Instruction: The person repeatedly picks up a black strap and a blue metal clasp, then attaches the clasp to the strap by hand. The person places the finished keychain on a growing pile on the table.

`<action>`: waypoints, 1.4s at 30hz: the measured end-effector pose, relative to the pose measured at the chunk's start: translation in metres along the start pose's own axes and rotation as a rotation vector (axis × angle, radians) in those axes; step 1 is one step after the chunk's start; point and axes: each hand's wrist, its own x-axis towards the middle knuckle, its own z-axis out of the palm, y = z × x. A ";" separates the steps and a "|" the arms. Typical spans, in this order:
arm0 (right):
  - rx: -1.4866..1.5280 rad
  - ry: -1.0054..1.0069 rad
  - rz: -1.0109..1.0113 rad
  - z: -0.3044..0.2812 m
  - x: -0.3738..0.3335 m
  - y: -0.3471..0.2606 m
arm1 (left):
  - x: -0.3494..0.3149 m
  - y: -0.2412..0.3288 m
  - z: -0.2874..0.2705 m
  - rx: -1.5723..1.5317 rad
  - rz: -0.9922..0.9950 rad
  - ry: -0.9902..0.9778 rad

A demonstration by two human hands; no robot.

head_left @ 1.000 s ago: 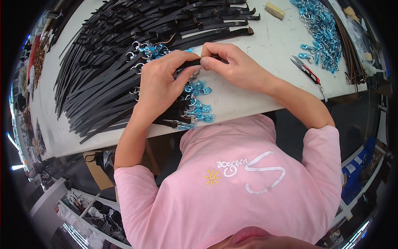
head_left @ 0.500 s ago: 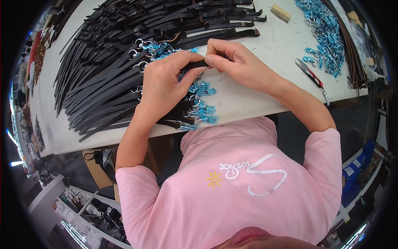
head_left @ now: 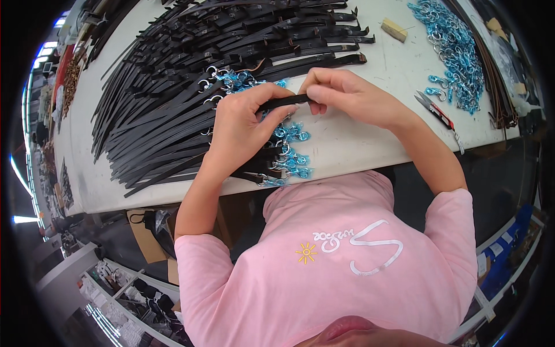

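Note:
A black strap (head_left: pixel 284 103) runs between my two hands above the table's middle. My left hand (head_left: pixel 245 118) is closed on it, with thumb and forefinger along its length. The strap's right end sits pinched in the fingers of my right hand (head_left: pixel 338 93), which hide its tip. Under and beside my left hand lie several black straps (head_left: pixel 156 139) with metal rings and clasps wrapped in blue film (head_left: pixel 295 133) at their right ends. More wrapped clasps (head_left: pixel 234 80) show just beyond my left hand. Further off spreads a large pile of black straps (head_left: pixel 231 34).
At the right lies a heap of blue-wrapped metal clasps (head_left: pixel 454 58), with red-handled snips (head_left: pixel 435 110) nearer me. A small tan block (head_left: pixel 394 30) stands at the back. Brown strips (head_left: pixel 491 87) line the right edge of the white table (head_left: pixel 370 144).
The whole view has shifted slightly, so everything sits a little further right. My hands are a bit further apart, and more of the strap shows between them.

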 end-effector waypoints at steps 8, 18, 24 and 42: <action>-0.091 -0.026 0.035 -0.010 -0.003 0.000 | 0.000 0.000 0.002 0.043 0.009 0.008; -0.042 0.013 0.009 -0.018 -0.009 -0.004 | 0.001 0.006 0.000 0.073 -0.004 0.010; -0.050 0.010 0.017 -0.019 -0.008 -0.003 | 0.002 0.008 0.000 0.096 -0.011 0.002; -0.043 -0.031 -0.001 -0.013 -0.006 -0.006 | 0.002 0.014 0.001 0.093 0.059 -0.028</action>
